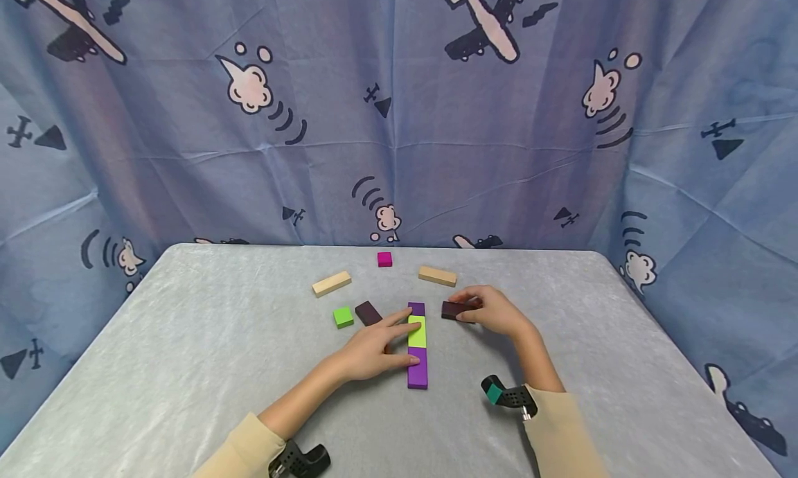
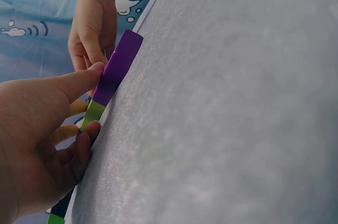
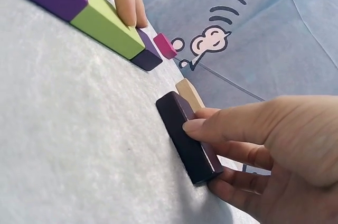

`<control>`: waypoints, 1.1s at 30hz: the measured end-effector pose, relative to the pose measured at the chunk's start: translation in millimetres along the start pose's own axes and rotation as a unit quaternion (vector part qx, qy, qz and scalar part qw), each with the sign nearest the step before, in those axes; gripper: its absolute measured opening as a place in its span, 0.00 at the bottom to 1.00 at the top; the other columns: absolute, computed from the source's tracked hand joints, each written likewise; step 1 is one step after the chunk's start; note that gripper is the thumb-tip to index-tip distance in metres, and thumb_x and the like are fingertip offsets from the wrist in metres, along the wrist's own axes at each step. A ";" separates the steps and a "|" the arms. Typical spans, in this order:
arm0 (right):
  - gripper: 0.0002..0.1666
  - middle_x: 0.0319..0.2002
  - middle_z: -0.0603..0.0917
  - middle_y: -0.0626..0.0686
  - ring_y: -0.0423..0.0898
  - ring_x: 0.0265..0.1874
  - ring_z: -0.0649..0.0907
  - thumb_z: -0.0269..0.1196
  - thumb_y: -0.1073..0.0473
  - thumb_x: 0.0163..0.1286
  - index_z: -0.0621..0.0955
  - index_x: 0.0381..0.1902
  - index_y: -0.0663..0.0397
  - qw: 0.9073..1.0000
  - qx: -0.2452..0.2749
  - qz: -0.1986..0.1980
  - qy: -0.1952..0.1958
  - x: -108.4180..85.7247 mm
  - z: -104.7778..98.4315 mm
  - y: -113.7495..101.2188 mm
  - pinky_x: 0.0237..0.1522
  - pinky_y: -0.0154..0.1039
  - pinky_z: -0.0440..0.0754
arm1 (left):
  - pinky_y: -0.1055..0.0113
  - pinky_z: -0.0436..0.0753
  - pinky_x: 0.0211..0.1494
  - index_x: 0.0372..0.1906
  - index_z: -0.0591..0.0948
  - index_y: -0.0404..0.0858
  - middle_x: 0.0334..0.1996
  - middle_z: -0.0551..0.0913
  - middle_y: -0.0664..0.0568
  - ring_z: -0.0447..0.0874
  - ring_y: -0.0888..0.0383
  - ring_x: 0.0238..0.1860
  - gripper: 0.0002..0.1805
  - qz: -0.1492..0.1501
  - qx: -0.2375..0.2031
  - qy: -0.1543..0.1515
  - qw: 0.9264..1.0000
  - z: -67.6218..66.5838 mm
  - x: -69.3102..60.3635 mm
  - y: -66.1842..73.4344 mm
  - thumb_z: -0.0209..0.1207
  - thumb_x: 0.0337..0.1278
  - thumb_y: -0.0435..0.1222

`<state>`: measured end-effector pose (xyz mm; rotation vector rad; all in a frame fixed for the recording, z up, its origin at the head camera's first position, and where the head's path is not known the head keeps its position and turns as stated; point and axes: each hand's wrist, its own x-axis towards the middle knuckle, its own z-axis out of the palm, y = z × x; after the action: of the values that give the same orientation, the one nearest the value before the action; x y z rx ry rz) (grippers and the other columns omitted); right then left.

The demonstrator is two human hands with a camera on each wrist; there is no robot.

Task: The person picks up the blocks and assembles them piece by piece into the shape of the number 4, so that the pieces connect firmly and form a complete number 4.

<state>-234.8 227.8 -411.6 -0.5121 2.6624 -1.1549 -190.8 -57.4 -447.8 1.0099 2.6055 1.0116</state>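
A straight row on the grey-covered table joins a purple block (image 1: 418, 377), a yellow-green block (image 1: 417, 339) and a short dark purple block (image 1: 416, 308) end to end. My left hand (image 1: 369, 351) lies over the row from the left with spread fingers. Its thumb touches the purple block, while other fingertips rest on the upper blocks. To the right of the row, my right hand (image 1: 495, 312) pinches a dark brown block (image 3: 182, 138) between thumb and fingers. That block is apart from the row, at about the height of its far end in the head view.
Left of the row lie another dark brown block (image 1: 368, 312) and a green cube (image 1: 343, 317). Farther back are two pale wooden blocks, a left one (image 1: 332, 284) and a right one (image 1: 438, 276), and a magenta cube (image 1: 384, 259). A patterned blue curtain (image 1: 337, 152) hangs behind the table.
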 end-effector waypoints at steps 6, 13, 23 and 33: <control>0.19 0.53 0.85 0.70 0.58 0.47 0.86 0.68 0.69 0.67 0.85 0.55 0.72 1.000 0.000 -0.004 0.000 2.0 2.1 0.5 0.43 0.42 0.81 | 0.43 0.70 0.76 0.77 0.74 0.41 0.82 0.63 0.45 0.65 0.46 0.80 0.35 0.002 -0.001 0.000 1.000 0.0 -0.2 0.0 0.65 0.71 0.50; 0.18 0.53 0.86 0.69 0.57 0.47 0.86 0.70 0.67 0.68 0.86 0.54 0.70 1.000 0.000 0.005 0.008 2.5 4.4 0.6 0.43 0.42 0.81 | 0.44 0.71 0.75 0.77 0.74 0.41 0.82 0.63 0.45 0.69 0.47 0.77 0.35 0.001 -0.001 0.001 1.000 -0.2 -1.0 0.2 0.65 0.71 0.50; 0.18 0.51 0.88 0.67 0.55 0.45 0.87 0.71 0.66 0.69 0.86 0.54 0.71 1.000 0.007 -0.005 0.015 6.0 9.5 1.0 0.45 0.42 0.82 | 0.45 0.73 0.73 0.77 0.74 0.41 0.82 0.63 0.46 0.74 0.51 0.70 0.35 -0.002 0.001 0.002 1.000 -0.3 -1.2 0.8 0.65 0.71 0.51; 0.17 0.51 0.88 0.67 0.54 0.45 0.87 0.71 0.66 0.69 0.86 0.54 0.70 1.000 0.006 -0.015 0.017 8.5 13.6 1.4 0.47 0.44 0.82 | 0.44 0.71 0.75 0.77 0.74 0.41 0.82 0.62 0.45 0.67 0.47 0.78 0.35 0.000 -0.001 0.000 1.000 -0.8 -0.9 1.1 0.65 0.71 0.51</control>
<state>-238.8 216.2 -422.1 -0.5363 2.6828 -1.1982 -189.8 -57.8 -446.6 1.0106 2.6033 1.0138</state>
